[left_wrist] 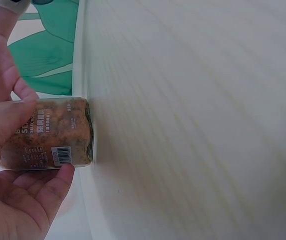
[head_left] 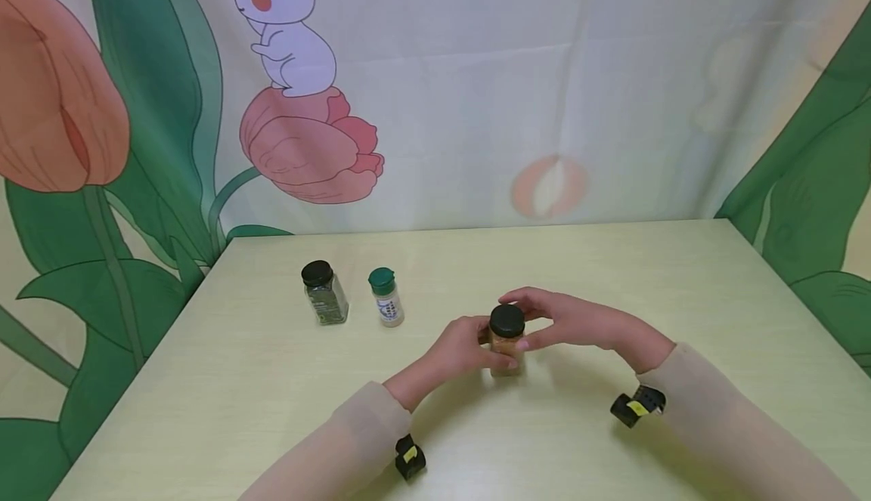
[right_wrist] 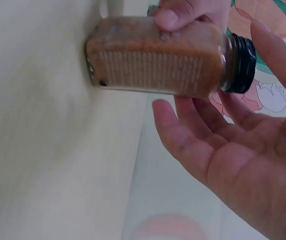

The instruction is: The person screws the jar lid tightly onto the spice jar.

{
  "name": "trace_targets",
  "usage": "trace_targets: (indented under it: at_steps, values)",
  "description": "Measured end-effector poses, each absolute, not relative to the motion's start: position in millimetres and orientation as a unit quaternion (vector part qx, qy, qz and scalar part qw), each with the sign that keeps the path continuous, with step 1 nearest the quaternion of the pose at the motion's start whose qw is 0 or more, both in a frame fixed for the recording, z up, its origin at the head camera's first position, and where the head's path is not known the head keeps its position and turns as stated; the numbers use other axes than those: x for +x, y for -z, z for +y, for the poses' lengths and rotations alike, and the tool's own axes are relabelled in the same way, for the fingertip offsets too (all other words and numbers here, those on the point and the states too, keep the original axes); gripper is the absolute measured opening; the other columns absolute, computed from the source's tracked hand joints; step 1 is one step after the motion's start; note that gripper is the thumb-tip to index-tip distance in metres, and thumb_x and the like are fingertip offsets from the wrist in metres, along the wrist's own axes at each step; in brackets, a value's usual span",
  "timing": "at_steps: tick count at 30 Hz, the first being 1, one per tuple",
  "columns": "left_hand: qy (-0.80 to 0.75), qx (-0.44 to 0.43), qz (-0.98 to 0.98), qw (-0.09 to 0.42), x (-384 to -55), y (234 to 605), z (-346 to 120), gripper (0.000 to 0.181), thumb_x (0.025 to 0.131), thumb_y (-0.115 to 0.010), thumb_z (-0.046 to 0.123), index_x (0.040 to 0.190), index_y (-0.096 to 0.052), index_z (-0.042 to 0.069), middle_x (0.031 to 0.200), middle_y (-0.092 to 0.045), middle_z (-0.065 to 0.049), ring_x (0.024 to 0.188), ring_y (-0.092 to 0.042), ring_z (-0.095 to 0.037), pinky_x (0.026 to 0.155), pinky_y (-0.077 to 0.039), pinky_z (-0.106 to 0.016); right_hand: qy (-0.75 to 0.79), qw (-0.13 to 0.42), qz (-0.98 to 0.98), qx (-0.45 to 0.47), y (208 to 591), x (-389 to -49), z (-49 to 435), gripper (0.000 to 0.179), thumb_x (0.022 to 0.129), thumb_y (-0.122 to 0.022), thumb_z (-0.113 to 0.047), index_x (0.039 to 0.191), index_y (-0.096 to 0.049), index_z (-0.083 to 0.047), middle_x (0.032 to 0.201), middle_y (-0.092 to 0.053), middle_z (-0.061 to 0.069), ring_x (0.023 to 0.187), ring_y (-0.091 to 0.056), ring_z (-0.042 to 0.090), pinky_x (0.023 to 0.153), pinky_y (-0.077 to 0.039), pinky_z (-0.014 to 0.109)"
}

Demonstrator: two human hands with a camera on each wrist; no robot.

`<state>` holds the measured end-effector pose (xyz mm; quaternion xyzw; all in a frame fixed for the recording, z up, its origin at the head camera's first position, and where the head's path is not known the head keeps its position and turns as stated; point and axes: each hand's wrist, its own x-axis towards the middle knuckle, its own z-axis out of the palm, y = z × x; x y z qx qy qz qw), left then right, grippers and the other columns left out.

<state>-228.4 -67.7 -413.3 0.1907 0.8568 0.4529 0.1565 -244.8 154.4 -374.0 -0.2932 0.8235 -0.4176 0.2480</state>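
Note:
A glass spice jar (head_left: 505, 344) with a black lid (head_left: 507, 320) stands upright on the table, filled with orange-brown seasoning. My left hand (head_left: 464, 346) grips its body between thumb and fingers; the left wrist view shows printed text and a barcode on the jar (left_wrist: 53, 130). My right hand (head_left: 574, 321) comes in from the other side, fingers spread loosely around the upper part. In the right wrist view, gaps show between this right hand (right_wrist: 232, 150) and both the jar (right_wrist: 152, 57) and its lid (right_wrist: 243, 64).
Farther left stand a black-lidded jar of green herbs (head_left: 327, 297) and a small green-capped shaker (head_left: 386, 298). The pale table (head_left: 224, 380) meets a printed curtain (head_left: 463, 108) at its back edge. Black wrist cameras hang by both sleeves.

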Motion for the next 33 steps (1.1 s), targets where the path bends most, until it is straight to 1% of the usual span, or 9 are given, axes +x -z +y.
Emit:
trace_targets:
  at_steps: [4,8,12,17,21,25,26,33]
  values:
    - [-0.451,0.187,0.858,0.158,-228,412,-68,0.046,0.084,-0.085,0.016,0.124,-0.068,-0.001,0.126,-0.074,-0.016,0.124,-0.068,-0.032,0.111,-0.051,-0.048,0.398,0.278,0.818,-0.309,366,-253,155,0.069,0.096,-0.073,-0.028,0.153,-0.040,-0.006,0.148,-0.056,0.017,0.143,-0.047,0.041,0.116,-0.041,0.059]
    - [-0.450,0.187,0.859,0.157,-228,412,-68,0.045,0.084,-0.085,0.015,0.123,-0.068,-0.001,0.124,-0.074,-0.016,0.123,-0.068,-0.032,0.110,-0.052,-0.047,0.394,0.296,0.806,-0.327,363,-260,155,0.063,0.097,-0.071,-0.023,0.151,-0.043,-0.005,0.150,-0.055,0.016,0.143,-0.048,0.040,0.117,-0.041,0.057]
    - [-0.448,0.189,0.860,0.156,-228,412,-68,0.045,0.084,-0.085,0.015,0.123,-0.068,-0.001,0.123,-0.075,-0.016,0.122,-0.069,-0.032,0.110,-0.052,-0.047,0.390,0.309,0.801,-0.333,361,-263,153,0.063,0.098,-0.070,-0.022,0.151,-0.043,-0.003,0.149,-0.056,0.017,0.140,-0.051,0.038,0.117,-0.042,0.054]
    - [-0.450,0.192,0.859,0.154,-227,412,-68,0.044,0.084,-0.084,0.015,0.122,-0.068,-0.002,0.122,-0.075,-0.016,0.120,-0.069,-0.031,0.109,-0.053,-0.046,0.396,0.320,0.792,-0.338,359,-266,152,0.061,0.098,-0.070,-0.018,0.151,-0.044,-0.002,0.147,-0.058,0.017,0.138,-0.053,0.036,0.119,-0.039,0.057]
    - [-0.452,0.191,0.858,0.152,-227,412,-68,0.045,0.084,-0.084,0.015,0.122,-0.068,-0.002,0.122,-0.075,-0.017,0.120,-0.070,-0.032,0.108,-0.053,-0.046,0.392,0.307,0.795,-0.348,360,-266,151,0.056,0.098,-0.070,-0.020,0.148,-0.049,-0.003,0.144,-0.060,0.016,0.136,-0.055,0.034,0.117,-0.042,0.056]
    - [-0.452,0.191,0.858,0.153,-228,412,-68,0.045,0.084,-0.085,0.015,0.122,-0.068,-0.002,0.123,-0.074,-0.017,0.121,-0.069,-0.032,0.108,-0.053,-0.046,0.393,0.288,0.805,-0.339,362,-264,151,0.052,0.097,-0.071,-0.021,0.144,-0.053,-0.006,0.140,-0.063,0.014,0.132,-0.058,0.032,0.113,-0.045,0.053]
    - [-0.451,0.191,0.858,0.153,-228,412,-68,0.045,0.084,-0.085,0.015,0.122,-0.068,-0.002,0.123,-0.074,-0.017,0.121,-0.069,-0.032,0.108,-0.053,-0.046,0.396,0.284,0.806,-0.337,363,-263,151,0.051,0.097,-0.071,-0.021,0.143,-0.054,-0.006,0.139,-0.064,0.014,0.132,-0.058,0.032,0.114,-0.045,0.054]
    - [-0.451,0.191,0.859,0.151,-228,413,-68,0.044,0.083,-0.085,0.016,0.121,-0.069,-0.001,0.122,-0.075,-0.016,0.120,-0.069,-0.031,0.108,-0.053,-0.046,0.417,0.252,0.812,-0.321,370,-256,151,0.044,0.097,-0.071,-0.020,0.137,-0.058,-0.008,0.133,-0.065,0.012,0.128,-0.059,0.031,0.109,-0.045,0.050]
